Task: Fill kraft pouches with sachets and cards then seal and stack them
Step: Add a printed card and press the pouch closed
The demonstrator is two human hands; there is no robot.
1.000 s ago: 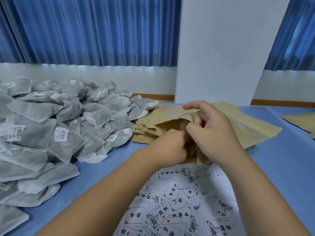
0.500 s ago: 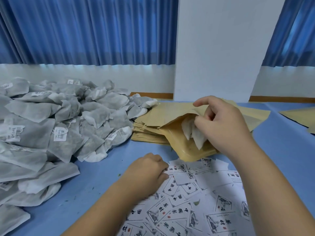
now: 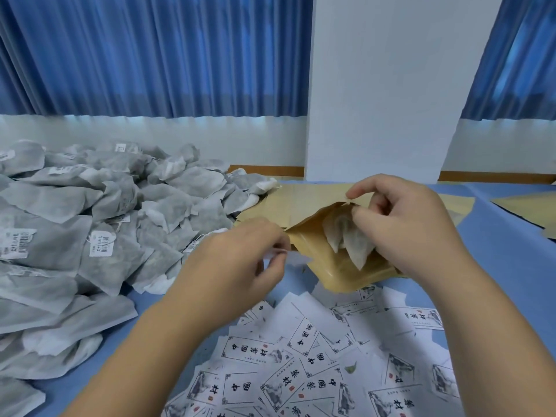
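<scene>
Our left hand [image 3: 240, 260] pinches a card [image 3: 296, 257] just left of the kraft pouch [image 3: 307, 236] — its mouth faces this hand, pinched apart by our right hand [image 3: 406, 224], sachets [image 3: 350, 240] inside, toward the table [image 3: 496, 266] far edge.

Counts: 1 open pouch [image 3: 340, 272], 2 sachets [image 3: 352, 239] showing inside it, 1 card [image 3: 296, 257] held up.
Sachet heap [image 3: 90, 230], card spread [image 3: 301, 371] and flat pouch stack [image 3: 301, 200]: each too many to count; at least 1 more pouch [image 3: 523, 206] at right edge, cropped.
</scene>
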